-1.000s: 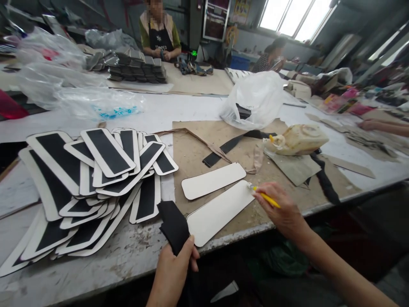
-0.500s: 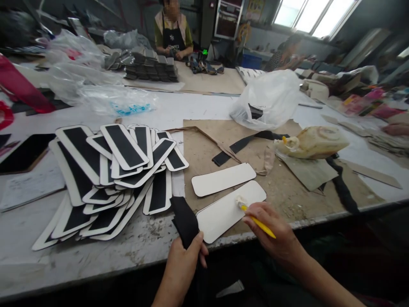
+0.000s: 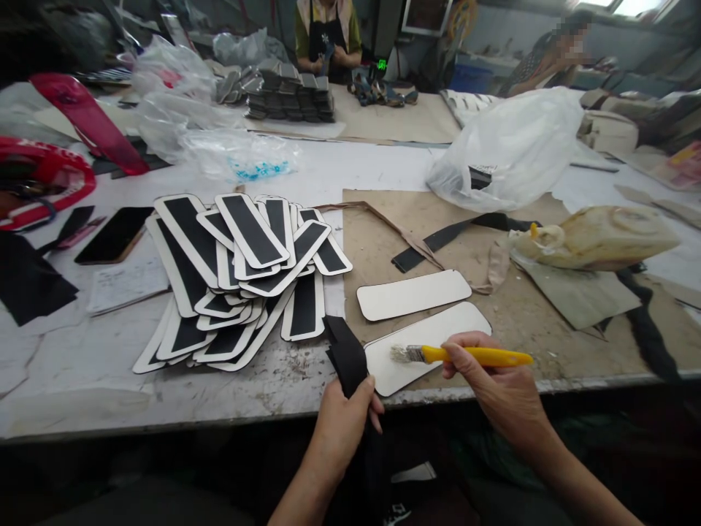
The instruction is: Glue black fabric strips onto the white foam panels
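Note:
My right hand grips a paintbrush by its yellow handle, with the bristles against a white rounded panel at the table's front edge. In my left hand is a bundle of black strips, pinched between thumb and fingers beside that panel's left end. A second white panel lies just behind the first. To the left, a heap of white panels is spread out, each with a black strip down its middle.
A yellowed plastic bottle lies on its side at the right. Behind it stands a white plastic bag. At the left lie a phone, a notepad and a red tape dispenser. Across the table sits a person.
The brush has moved from the panel's middle toward its left end, and its handle has swung nearly level. The camera view has turned left and tilted down somewhat.

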`<state>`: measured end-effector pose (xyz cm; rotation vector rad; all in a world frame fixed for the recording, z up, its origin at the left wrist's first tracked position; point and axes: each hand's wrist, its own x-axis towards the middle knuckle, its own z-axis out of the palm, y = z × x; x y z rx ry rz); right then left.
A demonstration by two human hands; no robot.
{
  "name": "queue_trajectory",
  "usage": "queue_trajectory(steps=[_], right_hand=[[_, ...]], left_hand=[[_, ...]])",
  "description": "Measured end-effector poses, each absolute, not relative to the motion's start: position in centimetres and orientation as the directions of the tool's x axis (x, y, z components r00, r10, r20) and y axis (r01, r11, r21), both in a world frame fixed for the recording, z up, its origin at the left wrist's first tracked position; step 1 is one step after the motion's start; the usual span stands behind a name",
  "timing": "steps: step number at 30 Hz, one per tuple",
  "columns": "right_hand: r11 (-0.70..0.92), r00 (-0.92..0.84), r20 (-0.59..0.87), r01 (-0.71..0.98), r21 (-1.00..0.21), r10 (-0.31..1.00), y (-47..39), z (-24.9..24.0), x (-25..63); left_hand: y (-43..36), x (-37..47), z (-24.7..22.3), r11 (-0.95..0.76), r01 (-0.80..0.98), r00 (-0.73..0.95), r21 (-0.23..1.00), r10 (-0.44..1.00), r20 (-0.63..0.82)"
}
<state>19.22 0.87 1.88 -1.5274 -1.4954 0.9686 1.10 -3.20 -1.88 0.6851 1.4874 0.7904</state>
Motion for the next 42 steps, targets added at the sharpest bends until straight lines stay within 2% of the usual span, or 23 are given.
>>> queue_trajectory(steps=[3, 5, 10, 13, 16, 18, 21, 24, 26, 28, 30, 34, 39, 42], right_hand=[[-0.036, -0.032, -0.052, 0.380, -0.924, 0.998, 0.7, 1.9, 18.8], [-0.025, -0.012, -0.034, 0.412, -0.911, 0.999, 1.0, 1.5, 19.3], [0.084, 0.111, 0.202, 0.645, -0.760, 0.973, 2.8, 0.6, 23.7], [0.146, 0.093, 0.330, 0.762, -0.630, 0.939, 3.4, 1.1, 26.2], [0.241, 0.027, 0.425, 0.790, -0.563, 0.905, 2.9, 1.9, 26.4], [0.312, -0.027, 0.443, 0.748, -0.586, 0.896, 2.0, 2.2, 25.1], [0.364, -0.106, 0.382, 0.608, -0.706, 0.918, 0.4, 2.2, 22.4], [0.245, -0.117, 0.215, 0.489, -0.837, 0.970, -0.1, 1.5, 21.6], [0.157, -0.043, 0.156, 0.495, -0.855, 0.987, 0.4, 0.9, 22.9], [0.141, 0.061, 0.214, 0.572, -0.808, 0.975, 1.2, 0.3, 25.2], [0.180, 0.110, 0.338, 0.673, -0.718, 0.935, 1.9, 0.0, 27.6], [0.329, 0.019, 0.534, 0.768, -0.549, 0.845, 1.8, 0.3, 29.5], [0.443, -0.084, 0.614, 0.770, -0.459, 0.784, 0.5, 1.9, 28.4], [0.467, -0.121, 0.585, 0.738, -0.488, 0.802, 0.1, 3.5, 27.3]], left_hand=[[-3.2, 1.1, -1.7, 0.588, -0.033, -0.082, 0.808, 0.804, -0.589], [-3.2, 1.1, -1.7, 0.590, -0.044, -0.085, 0.806, 0.802, -0.592], [-3.4, 1.2, -2.2, 0.580, -0.038, -0.090, 0.814, 0.809, -0.581], [-3.4, 1.2, -2.3, 0.569, -0.047, -0.093, 0.821, 0.816, -0.571], [-3.3, 1.4, -2.0, 0.565, -0.043, -0.104, 0.824, 0.818, -0.566], [-3.2, 1.4, -1.8, 0.556, -0.033, -0.107, 0.830, 0.824, -0.556], [-3.2, 1.5, -1.7, 0.553, -0.012, -0.116, 0.833, 0.827, -0.550], [-3.3, 1.5, -1.9, 0.550, 0.011, -0.138, 0.835, 0.828, -0.544], [-3.3, 1.6, -2.1, 0.542, 0.024, -0.146, 0.840, 0.833, -0.533], [-3.3, 1.6, -2.2, 0.529, 0.032, -0.152, 0.848, 0.841, -0.519], [-3.3, 1.7, -2.3, 0.521, 0.030, -0.156, 0.853, 0.846, -0.510], [-3.3, 1.8, -2.3, 0.519, 0.008, -0.153, 0.855, 0.845, -0.512], [-3.7, 1.4, -1.5, 0.489, -0.034, -0.257, 0.872, 0.838, -0.481], [-4.5, 1.1, -0.1, 0.422, -0.099, -0.307, 0.901, 0.849, -0.431]])
